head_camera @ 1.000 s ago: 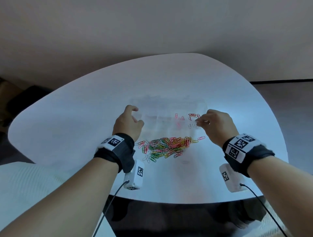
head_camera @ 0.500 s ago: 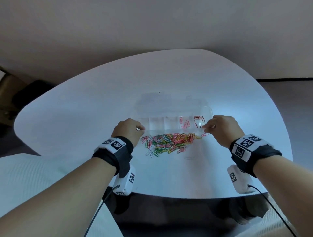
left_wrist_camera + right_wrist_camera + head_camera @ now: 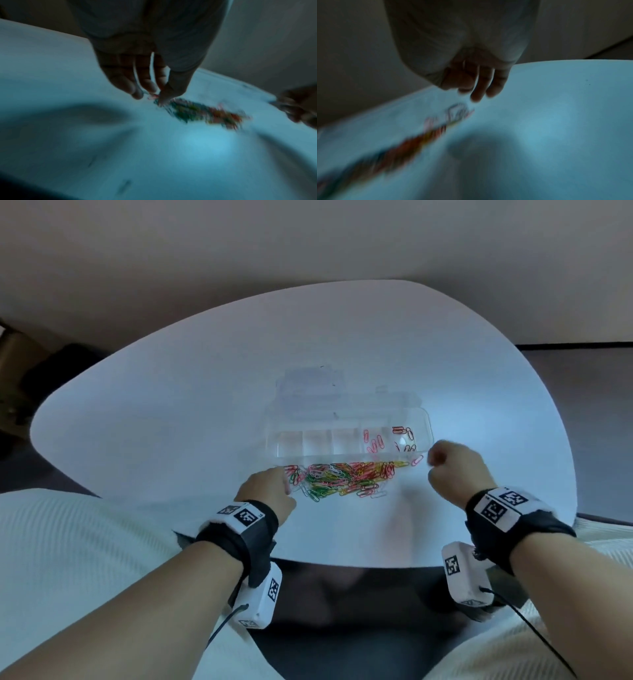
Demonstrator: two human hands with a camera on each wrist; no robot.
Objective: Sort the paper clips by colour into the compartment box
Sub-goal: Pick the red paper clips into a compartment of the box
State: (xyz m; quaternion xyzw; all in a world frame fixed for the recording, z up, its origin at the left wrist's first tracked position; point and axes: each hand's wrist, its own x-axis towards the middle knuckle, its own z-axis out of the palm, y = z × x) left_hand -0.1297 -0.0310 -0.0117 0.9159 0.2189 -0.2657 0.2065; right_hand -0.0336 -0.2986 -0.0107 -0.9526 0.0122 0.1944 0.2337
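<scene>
A clear compartment box (image 3: 346, 436) is sitting on a white table (image 3: 171, 422), with its lid lying open behind it. The front row is showing five little rooms. The three on the left are looking bare. The fourth one is holding about five pink clips (image 3: 373, 444), and the room at the right end is holding a few red clips (image 3: 405, 436); they are too small to count for sure.

A pile of paper clips (image 3: 342, 479) is lying just in front of the box, touching its front edge. It is mixing green, yellow, red, pink and white ones, too many to count. One pink clip (image 3: 417, 460) is lying alone at the right end.

The left hand (image 3: 269, 491) is reaching down into the left end of the pile. In the left wrist view its fingertips (image 3: 137, 93) are pressing together at a reddish clip, but the blur is hiding whether they are gripping it.

The right hand (image 3: 452, 467) is hanging over the table near the box's right end, fingers curled in loosely. I cannot tell if it is holding anything.

Each wrist is wearing a black band (image 3: 513, 515) with square black-and-white code tags. No words can be read anywhere.
</scene>
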